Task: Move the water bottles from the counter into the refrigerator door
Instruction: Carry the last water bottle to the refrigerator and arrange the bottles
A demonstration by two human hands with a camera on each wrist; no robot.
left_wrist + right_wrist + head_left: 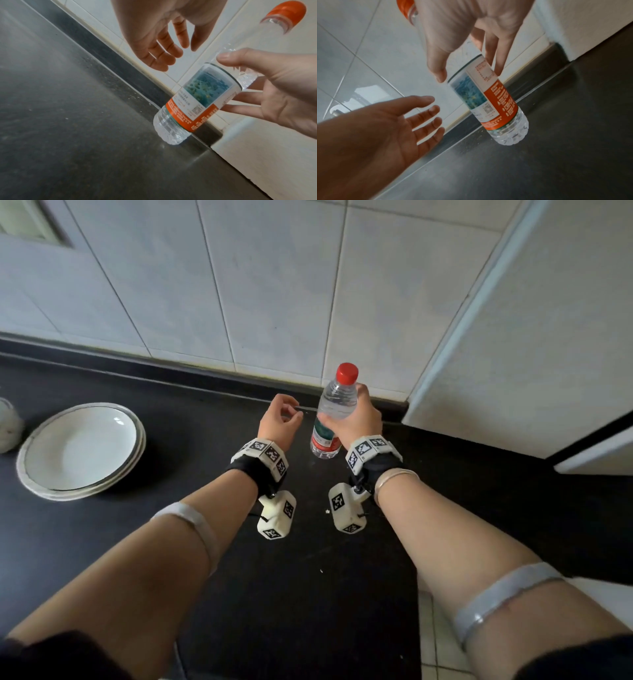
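- right hand (356, 419) wraps the upper body of the water bottle (334, 412), held above the black counter (171, 542).
- left hand (277, 419) hangs beside it, fingers loosely spread, holding nothing.

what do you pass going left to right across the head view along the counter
white object at the left edge → stacked plates → left hand, empty → water bottle → right hand gripping it → white refrigerator side

home kitchen. black counter (171, 542) running along a white tiled wall (239, 285). stacked plates (82, 450) sitting on it, white fridge (531, 320) standing beside.
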